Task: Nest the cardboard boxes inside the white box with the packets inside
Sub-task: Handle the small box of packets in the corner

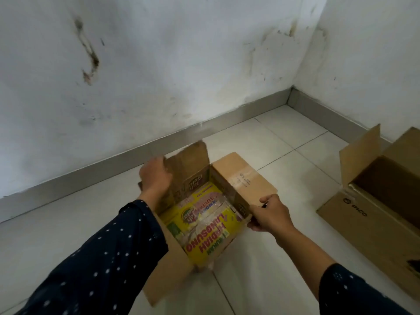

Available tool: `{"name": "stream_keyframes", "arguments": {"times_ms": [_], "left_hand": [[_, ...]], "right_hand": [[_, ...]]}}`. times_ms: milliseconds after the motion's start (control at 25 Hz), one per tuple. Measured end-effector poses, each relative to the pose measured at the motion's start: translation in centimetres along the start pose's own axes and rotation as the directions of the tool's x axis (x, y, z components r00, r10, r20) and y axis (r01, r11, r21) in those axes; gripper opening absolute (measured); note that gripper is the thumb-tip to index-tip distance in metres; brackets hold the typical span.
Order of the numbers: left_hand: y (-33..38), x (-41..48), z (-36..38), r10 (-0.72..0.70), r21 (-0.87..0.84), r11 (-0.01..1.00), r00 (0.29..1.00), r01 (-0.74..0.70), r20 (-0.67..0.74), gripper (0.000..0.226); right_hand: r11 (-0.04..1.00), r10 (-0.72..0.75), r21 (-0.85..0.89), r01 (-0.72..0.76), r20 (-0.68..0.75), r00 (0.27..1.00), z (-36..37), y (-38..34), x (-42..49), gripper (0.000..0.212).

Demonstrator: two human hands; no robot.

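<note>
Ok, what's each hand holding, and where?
Both hold the small cardboard box: left hand on its raised far-left flap, right hand on its right flap's edge.

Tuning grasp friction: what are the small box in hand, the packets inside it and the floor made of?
Small box: brown cardboard, matte, with glossy clear tape on its flap. Packets: probably printed plastic film, yellow and glossy; wrinkles catch the light. Floor: pale tiles, likely ceramic, smooth with a faint sheen and thin grout lines.

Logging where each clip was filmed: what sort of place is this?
Likely a bare room corner indoors: tiled floor, stained white walls, and boxes on the floor. No furniture in view.
</note>
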State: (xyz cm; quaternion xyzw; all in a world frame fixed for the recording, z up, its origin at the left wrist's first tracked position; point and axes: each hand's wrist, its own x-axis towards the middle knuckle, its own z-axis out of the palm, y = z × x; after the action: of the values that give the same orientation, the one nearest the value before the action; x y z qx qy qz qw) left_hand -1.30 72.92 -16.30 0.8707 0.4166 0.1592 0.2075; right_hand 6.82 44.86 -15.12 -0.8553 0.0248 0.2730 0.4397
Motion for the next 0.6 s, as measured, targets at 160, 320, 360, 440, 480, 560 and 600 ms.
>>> {"name": "stream_keyframes", "arguments": {"times_ms": [160,320,360,440,480,560,600], "left_hand": [[4.7,1.2,4.2,0.223,0.039,0.974,0.974,-0.224,0.031,0.051],[0.4,-0.1,5.3,-0.038,0.145,0.988,0.997,0.049,-0.073,0.074],[-1.5,-0.7,5.4,-0.223,0.126,0.966,0.974,0.227,-0.049,0.083],[-5.3,-2.1,5.1,-0.574,0.053,0.819,0.813,0.572,0.093,0.103],[-6.7,-2.6,4.9,-0.667,0.004,0.732,0.715,0.681,0.209,0.111],[-7.8,-3.2,4.6,-0.665,-0.064,0.672,0.639,0.738,0.386,0.105],[-7.5,-2.9,4.4,-0.613,-0.099,0.711,0.682,0.696,0.4,0.091]], "right_hand": [[0.995,-0.033,-0.099,0.013,-0.203,0.979,-2.2,1.9,1.9,0.046],[0.99,-0.035,-0.138,-0.011,-0.33,0.943,-5.1,2.3,6.6,0.058],[0.981,-0.011,-0.186,-0.046,-0.293,0.956,-5.6,2.4,7.5,0.065],[0.977,0.074,-0.183,-0.106,-0.174,0.982,-5.6,2.9,8.7,0.081],[0.98,0.115,-0.146,-0.133,-0.128,0.985,-5.4,3.1,8.9,0.085],[0.977,0.122,-0.155,-0.145,-0.148,0.981,-5.4,3.7,9.0,0.078],[0.974,0.09,-0.188,-0.125,-0.185,0.979,-5.6,3.8,9.1,0.068]]}}
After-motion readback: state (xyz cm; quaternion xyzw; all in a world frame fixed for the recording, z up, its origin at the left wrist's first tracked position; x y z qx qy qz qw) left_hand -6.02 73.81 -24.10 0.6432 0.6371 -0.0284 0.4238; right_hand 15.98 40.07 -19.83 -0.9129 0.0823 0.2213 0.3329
